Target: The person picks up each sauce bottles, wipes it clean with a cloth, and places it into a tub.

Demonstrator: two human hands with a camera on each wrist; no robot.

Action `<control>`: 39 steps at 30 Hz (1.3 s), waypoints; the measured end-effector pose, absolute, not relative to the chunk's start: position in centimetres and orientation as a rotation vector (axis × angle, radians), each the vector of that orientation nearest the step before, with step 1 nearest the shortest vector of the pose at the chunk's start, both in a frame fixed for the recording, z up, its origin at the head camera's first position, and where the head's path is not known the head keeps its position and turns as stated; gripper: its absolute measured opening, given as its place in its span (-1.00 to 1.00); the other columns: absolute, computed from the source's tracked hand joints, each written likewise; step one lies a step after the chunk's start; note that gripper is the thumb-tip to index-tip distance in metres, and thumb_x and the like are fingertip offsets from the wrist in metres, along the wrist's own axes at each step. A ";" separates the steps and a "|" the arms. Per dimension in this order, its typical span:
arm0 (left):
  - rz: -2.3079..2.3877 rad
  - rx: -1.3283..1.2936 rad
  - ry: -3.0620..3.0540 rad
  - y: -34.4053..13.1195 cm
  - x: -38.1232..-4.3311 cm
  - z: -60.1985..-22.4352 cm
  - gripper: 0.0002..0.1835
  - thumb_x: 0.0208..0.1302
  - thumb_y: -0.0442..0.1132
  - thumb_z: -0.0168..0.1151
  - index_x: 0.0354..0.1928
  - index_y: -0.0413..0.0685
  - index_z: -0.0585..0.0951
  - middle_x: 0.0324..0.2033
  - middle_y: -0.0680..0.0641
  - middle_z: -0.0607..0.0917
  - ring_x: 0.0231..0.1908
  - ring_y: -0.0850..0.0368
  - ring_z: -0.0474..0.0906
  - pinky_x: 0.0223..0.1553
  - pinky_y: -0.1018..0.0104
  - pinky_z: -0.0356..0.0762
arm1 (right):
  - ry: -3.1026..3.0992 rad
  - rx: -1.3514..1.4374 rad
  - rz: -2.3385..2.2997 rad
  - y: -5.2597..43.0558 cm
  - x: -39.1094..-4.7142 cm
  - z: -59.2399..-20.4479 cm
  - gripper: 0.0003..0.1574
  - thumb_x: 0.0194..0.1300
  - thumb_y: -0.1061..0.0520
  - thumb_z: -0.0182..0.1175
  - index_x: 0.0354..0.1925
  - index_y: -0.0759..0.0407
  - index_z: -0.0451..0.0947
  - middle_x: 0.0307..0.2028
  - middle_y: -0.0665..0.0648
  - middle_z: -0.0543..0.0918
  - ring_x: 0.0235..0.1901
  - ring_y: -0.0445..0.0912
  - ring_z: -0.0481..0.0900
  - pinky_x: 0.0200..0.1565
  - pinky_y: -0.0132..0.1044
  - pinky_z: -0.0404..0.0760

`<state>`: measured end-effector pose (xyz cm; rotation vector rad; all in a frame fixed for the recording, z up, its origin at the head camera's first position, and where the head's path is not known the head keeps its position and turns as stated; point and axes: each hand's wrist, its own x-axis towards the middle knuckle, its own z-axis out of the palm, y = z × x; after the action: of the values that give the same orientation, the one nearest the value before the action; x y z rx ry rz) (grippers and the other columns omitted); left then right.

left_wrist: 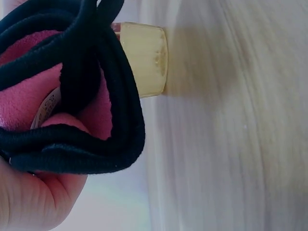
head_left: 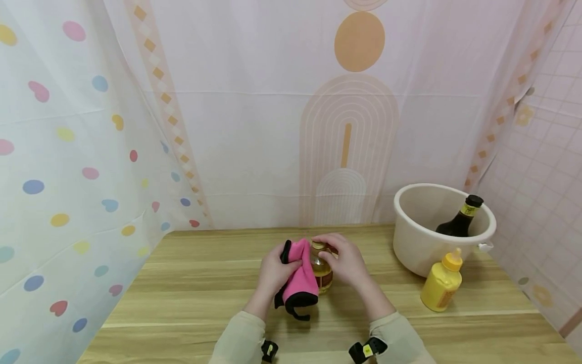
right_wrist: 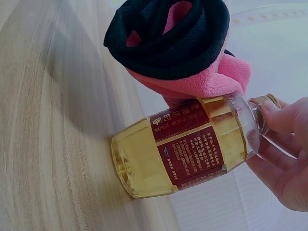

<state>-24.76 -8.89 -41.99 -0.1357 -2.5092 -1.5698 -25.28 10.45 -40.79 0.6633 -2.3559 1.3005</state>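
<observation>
My left hand (head_left: pixel 272 270) grips a bunched pink cloth (head_left: pixel 301 278) with black edging, its thumb across the front. The cloth lies against the side of a clear glass bottle of yellow oil (head_left: pixel 324 279). Around the bottle's neck, just under the gold cap, my right hand (head_left: pixel 349 259) holds on with thumb and fingers. A dark red label (right_wrist: pixel 185 144) with printed characters shows on the bottle in the right wrist view. The bottle's base is at the wooden tabletop; whether it rests fully there I cannot tell. Folds of cloth (left_wrist: pixel 127 110) hide most of the bottle in the left wrist view.
To the right stands a cream bucket (head_left: pixel 414 242) with a dark bottle (head_left: pixel 459 222) leaning inside. A yellow squeeze bottle (head_left: pixel 441 285) stands in front of it. Patterned curtains (head_left: pixel 254 151) hang behind and beside the wooden table (head_left: pixel 182 303).
</observation>
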 end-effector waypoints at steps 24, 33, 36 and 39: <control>-1.546 -0.096 -2.612 -9.4 -25.4 -44.1 -0.58 0.05 -0.30 0.51 -0.04 -0.29 0.63 -0.22 -0.22 0.70 -0.18 -0.09 0.61 -0.08 -0.04 0.56 | -2.332 0.699 1.270 10.5 -25.4 -41.0 -0.60 0.19 0.39 0.34 0.00 0.17 0.67 -0.03 0.11 0.67 0.00 0.01 0.62 0.01 -0.17 0.60; -1.452 -0.143 -2.710 -9.7 -25.7 -45.0 -0.66 0.01 -0.28 0.53 -0.19 -0.25 0.62 -0.32 -0.14 0.69 -0.28 -0.02 0.58 -0.17 0.03 0.56 | -2.335 0.692 1.274 10.5 -25.3 -40.9 -0.59 0.17 0.40 0.35 0.00 0.15 0.67 -0.04 0.11 0.67 0.00 0.01 0.61 0.02 -0.14 0.60; -1.439 -0.167 -2.733 -10.0 -25.8 -45.0 -0.65 0.01 -0.27 0.53 -0.17 -0.24 0.62 -0.31 -0.14 0.69 -0.28 -0.02 0.58 -0.17 0.04 0.56 | -2.342 0.688 1.283 10.5 -25.3 -40.8 -0.59 0.18 0.40 0.35 0.01 0.16 0.67 -0.03 0.11 0.67 0.01 0.01 0.61 0.03 -0.14 0.59; -1.417 -0.169 -2.754 -10.4 -26.0 -44.5 -0.61 0.03 -0.26 0.52 -0.10 -0.24 0.63 -0.27 -0.15 0.70 -0.25 -0.03 0.60 -0.16 0.03 0.57 | -2.350 0.678 1.297 10.5 -25.4 -40.8 -0.59 0.18 0.39 0.34 0.01 0.16 0.67 -0.02 0.12 0.66 0.02 0.01 0.60 0.04 -0.15 0.59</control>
<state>-26.00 -10.35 -44.47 -0.1694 -2.7542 -1.4172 -25.36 10.53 -40.84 0.6777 -2.3501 1.2967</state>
